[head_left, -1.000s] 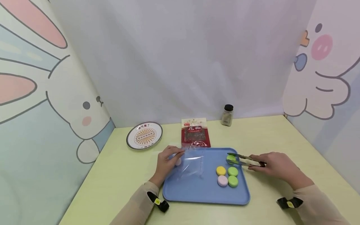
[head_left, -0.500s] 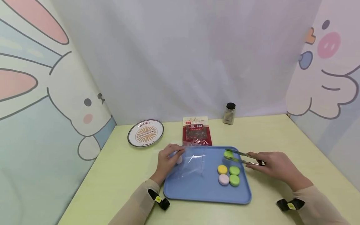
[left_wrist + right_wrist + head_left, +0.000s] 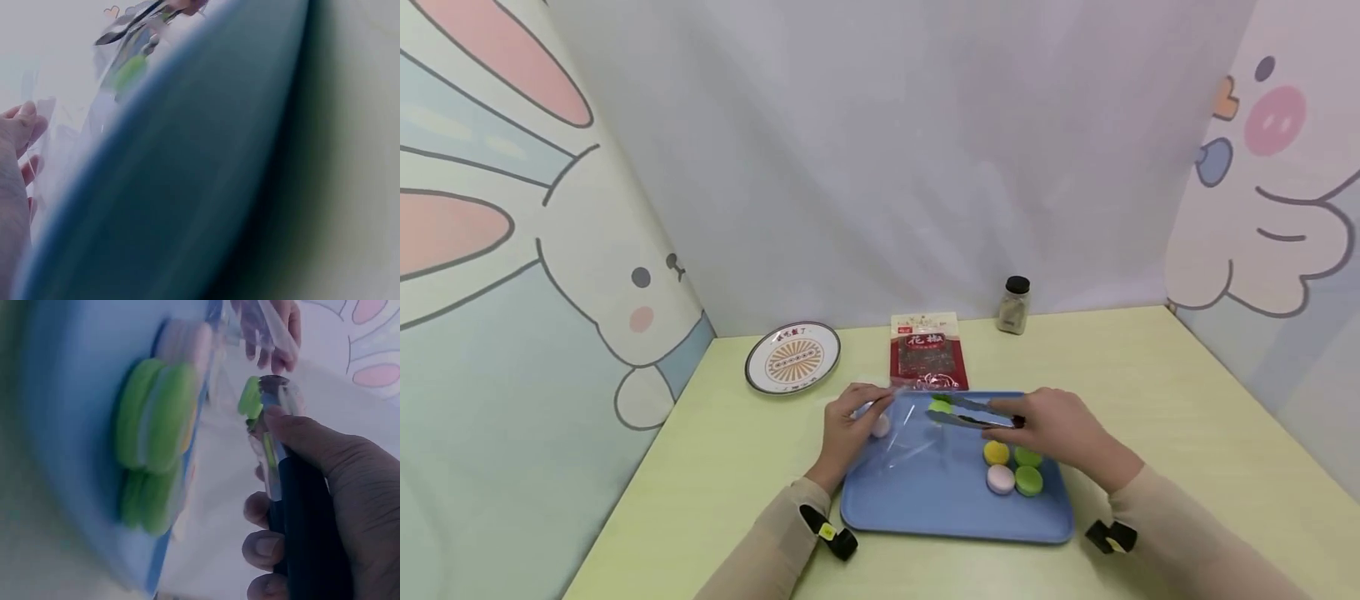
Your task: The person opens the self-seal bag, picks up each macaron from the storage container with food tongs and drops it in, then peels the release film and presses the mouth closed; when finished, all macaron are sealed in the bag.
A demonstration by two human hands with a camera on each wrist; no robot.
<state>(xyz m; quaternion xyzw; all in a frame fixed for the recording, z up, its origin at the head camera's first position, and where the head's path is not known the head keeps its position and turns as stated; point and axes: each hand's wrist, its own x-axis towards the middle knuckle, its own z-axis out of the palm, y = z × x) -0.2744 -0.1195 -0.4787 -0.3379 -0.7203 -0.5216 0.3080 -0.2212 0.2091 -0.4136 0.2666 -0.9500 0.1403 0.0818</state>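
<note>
My left hand (image 3: 850, 429) pinches the edge of a clear plastic bag (image 3: 913, 446) over the blue tray's (image 3: 940, 523) left side. A pale round macaron (image 3: 881, 426) shows by those fingers, seemingly inside the bag. With my right hand (image 3: 1063, 427) I grip black-handled tongs (image 3: 966, 418). Their tips hold a green macaron (image 3: 940, 407) close to the bag; whether it is within the mouth I cannot tell. On the tray's right lie a yellow macaron (image 3: 996, 452), a pale pink macaron (image 3: 1000, 479) and two green macarons (image 3: 1028, 481), one partly behind my right hand.
Behind the tray lies a red and cream packet (image 3: 928, 354). A decorated plate (image 3: 793, 358) sits at the back left, and a black-lidded jar (image 3: 1014, 308) stands at the back right. Tall printed panels enclose the table's back and sides.
My right hand has carried the green macaron in the tongs leftward, from the tray's right edge over to the plastic bag. The left hand keeps its place on the bag.
</note>
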